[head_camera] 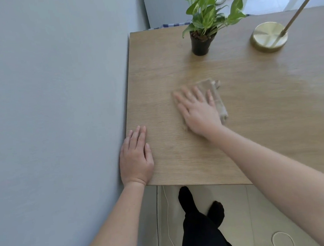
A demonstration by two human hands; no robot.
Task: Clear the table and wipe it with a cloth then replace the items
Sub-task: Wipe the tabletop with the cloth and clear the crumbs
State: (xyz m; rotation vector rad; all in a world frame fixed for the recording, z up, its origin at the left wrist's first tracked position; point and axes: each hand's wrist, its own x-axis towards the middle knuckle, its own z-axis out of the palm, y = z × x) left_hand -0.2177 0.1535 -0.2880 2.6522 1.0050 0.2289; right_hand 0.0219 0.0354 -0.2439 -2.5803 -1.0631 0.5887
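A light wooden table (pixel 254 114) stands against a grey wall. My right hand (pixel 197 112) lies flat, fingers spread, pressing a folded beige cloth (pixel 219 100) onto the tabletop; the hand and cloth are blurred by motion. My left hand (pixel 136 158) rests palm down on the table's near left corner, holding nothing. A green plant in a black pot (pixel 200 44) stands at the far side. To its right sits the round brass base of a lamp (pixel 269 37), its rod slanting up to a white shade at the top right.
The grey wall (pixel 48 113) runs along the table's left edge. Below the near edge are my legs in black trousers and socks (pixel 201 223) on a pale tiled floor, with a thin white cord (pixel 283 237) lying there.
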